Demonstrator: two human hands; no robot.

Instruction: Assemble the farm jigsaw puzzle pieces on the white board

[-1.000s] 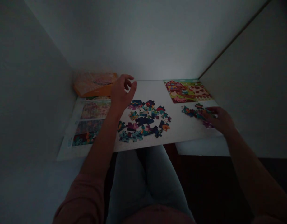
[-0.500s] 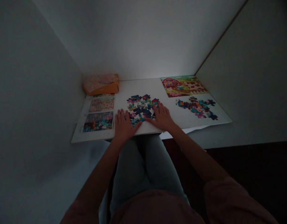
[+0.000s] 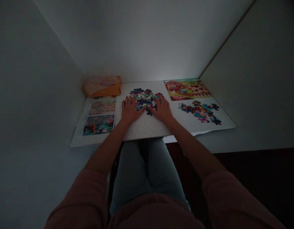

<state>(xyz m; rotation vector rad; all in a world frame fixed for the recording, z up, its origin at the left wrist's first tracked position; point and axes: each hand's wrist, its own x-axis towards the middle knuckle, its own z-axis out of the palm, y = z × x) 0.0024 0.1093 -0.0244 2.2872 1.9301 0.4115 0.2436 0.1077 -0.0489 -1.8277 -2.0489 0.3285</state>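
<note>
A loose heap of dark and colourful jigsaw pieces (image 3: 145,102) lies on the white tabletop (image 3: 147,128) before me. My left hand (image 3: 129,110) rests flat at the heap's left side, fingers spread and pointing away from me. On the right side my right hand (image 3: 162,109) lies the same way, its fingertips over some pieces. Both thumbs point inward and nearly meet at the heap's near edge. Neither hand grips a piece; the palms hide part of the pile.
Farther right sits a second group of jigsaw pieces (image 3: 201,111), below a farm picture (image 3: 187,89). An orange box (image 3: 102,86) stands at the back left corner. Near it lies a printed picture sheet (image 3: 99,124). Walls border the table at the back and sides.
Both hands have slid away from me toward the back wall, pushing the heap with them. The heap is now more compact, and bare tabletop shows on its near side.
</note>
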